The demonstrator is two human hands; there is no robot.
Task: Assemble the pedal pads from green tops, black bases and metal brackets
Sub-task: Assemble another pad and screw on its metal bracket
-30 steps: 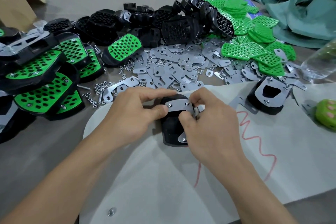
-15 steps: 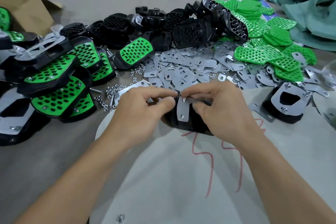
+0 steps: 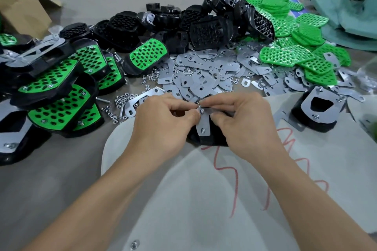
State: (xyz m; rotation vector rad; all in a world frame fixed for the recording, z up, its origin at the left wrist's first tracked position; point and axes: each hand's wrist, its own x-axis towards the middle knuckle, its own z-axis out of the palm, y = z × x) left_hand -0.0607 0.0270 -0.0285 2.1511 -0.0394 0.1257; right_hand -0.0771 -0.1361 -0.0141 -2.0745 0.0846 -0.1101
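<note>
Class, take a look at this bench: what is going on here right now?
A person is fitting a metal bracket onto a black base on a white sheet. The left hand and right hand both pinch the bracket's top end. Finished green-topped pads are stacked at the left; loose brackets, nuts and green tops lie behind.

Finished pads (image 3: pixel 51 87) crowd the table's (image 3: pixel 51 179) left side. Loose brackets (image 3: pixel 204 75) lie centre, bases (image 3: pixel 208 30) behind them, tops (image 3: pixel 285 55) right.

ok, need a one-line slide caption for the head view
Left hand and right hand hold a metal bracket on a black base, finished green pads piled to the left.
</note>
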